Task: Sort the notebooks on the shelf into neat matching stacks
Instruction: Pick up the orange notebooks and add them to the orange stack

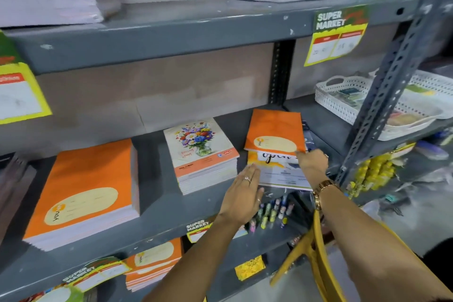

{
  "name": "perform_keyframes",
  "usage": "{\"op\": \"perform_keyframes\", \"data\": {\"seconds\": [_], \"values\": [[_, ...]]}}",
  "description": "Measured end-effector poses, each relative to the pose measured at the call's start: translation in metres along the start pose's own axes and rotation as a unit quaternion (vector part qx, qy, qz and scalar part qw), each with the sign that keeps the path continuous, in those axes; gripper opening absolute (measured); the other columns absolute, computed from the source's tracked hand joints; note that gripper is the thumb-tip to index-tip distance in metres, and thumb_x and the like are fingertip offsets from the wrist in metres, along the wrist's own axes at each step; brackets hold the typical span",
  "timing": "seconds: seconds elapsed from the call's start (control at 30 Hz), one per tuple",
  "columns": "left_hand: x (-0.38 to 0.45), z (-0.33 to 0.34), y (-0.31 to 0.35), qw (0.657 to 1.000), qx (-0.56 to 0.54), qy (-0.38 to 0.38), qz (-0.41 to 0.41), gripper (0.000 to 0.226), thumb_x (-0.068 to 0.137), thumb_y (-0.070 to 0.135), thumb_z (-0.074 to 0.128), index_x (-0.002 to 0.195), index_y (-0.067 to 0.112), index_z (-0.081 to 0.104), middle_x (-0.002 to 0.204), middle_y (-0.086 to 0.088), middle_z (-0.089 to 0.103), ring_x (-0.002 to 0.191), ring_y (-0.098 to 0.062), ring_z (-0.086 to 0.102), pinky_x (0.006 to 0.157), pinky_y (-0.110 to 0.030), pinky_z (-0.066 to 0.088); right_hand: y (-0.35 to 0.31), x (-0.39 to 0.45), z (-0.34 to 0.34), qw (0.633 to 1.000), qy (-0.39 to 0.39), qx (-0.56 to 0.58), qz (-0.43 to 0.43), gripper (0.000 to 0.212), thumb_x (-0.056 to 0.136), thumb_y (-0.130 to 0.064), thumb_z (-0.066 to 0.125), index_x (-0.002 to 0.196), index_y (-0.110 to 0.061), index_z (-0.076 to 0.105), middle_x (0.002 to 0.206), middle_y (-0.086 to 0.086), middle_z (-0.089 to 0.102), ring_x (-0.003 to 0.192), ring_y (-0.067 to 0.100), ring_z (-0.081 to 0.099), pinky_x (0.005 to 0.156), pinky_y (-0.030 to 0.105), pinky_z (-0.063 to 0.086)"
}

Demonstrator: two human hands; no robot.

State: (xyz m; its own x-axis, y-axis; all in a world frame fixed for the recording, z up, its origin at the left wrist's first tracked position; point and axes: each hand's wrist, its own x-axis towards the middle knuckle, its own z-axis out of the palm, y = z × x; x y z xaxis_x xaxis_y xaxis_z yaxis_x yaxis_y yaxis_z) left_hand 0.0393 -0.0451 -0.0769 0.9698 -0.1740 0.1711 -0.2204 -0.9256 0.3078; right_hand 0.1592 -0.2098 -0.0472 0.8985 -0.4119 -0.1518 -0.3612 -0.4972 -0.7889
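On the grey middle shelf [159, 206] a thick stack of orange notebooks [83, 193] lies at the left. A stack with a flower-vase cover [199, 152] lies in the middle. At the right, a single orange notebook [275, 130] is lifted at its near edge above a white notebook with black script [282, 171]. My right hand [312, 162] pinches the orange notebook's near right corner. Flat, with its fingers together, my left hand [241, 193] rests against the white notebook's left edge.
A white perforated basket [343, 100] with small items stands at the right, behind a slotted upright post [382, 95]. Paper reams fill the upper shelf. More orange notebooks [154, 265] and small bottles [272, 213] sit on the shelf below. Price tags hang from the shelf edges.
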Motion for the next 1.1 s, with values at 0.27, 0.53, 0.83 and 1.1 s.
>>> {"op": "perform_keyframes", "data": {"seconds": [0.27,0.53,0.83,1.1], "values": [[0.094,0.013,0.028,0.971,-0.103,0.081,-0.199,0.053,0.097,0.011,0.037,0.144,-0.003,0.020,0.152,-0.023,0.026,0.139,-0.036,0.030,0.111,-0.043,0.032,0.006,0.019,0.003,1.000,-0.003,0.016,0.006,0.039,0.082,-0.028,0.065,0.088,0.010,0.067,0.094,0.025,0.070,0.092,0.038,0.067,0.076,0.037,0.053],[0.154,0.014,0.021,0.876,-0.216,0.071,-0.425,0.057,0.087,0.025,0.062,0.133,-0.001,0.039,0.136,-0.020,0.047,0.124,-0.036,0.048,0.096,-0.045,0.046,0.007,0.022,0.000,0.994,0.001,0.093,0.055,0.021,0.081,-0.015,0.068,0.086,0.005,0.070,0.094,0.021,0.073,0.088,0.032,0.068,0.063,0.024,0.040],[0.169,0.002,0.025,0.887,-0.195,0.083,-0.411,0.043,0.081,0.003,0.064,0.121,-0.005,0.050,0.133,-0.024,0.045,0.118,-0.037,0.052,0.094,-0.042,0.049,0.003,0.027,-0.003,0.982,-0.023,0.162,0.099,0.027,0.071,-0.021,0.078,0.066,-0.005,0.056,0.086,0.014,0.067,0.084,0.035,0.070,0.079,0.040,0.059],[0.156,-0.005,0.041,0.895,-0.231,0.072,-0.375,0.043,0.086,-0.003,0.057,0.124,-0.003,0.038,0.129,-0.024,0.052,0.118,-0.039,0.053,0.095,-0.041,0.047,0.004,0.039,-0.001,0.975,-0.066,0.168,0.130,0.005,0.079,-0.012,0.055,0.076,-0.008,0.053,0.096,0.013,0.064,0.093,0.041,0.066,0.083,0.050,0.057]]}}
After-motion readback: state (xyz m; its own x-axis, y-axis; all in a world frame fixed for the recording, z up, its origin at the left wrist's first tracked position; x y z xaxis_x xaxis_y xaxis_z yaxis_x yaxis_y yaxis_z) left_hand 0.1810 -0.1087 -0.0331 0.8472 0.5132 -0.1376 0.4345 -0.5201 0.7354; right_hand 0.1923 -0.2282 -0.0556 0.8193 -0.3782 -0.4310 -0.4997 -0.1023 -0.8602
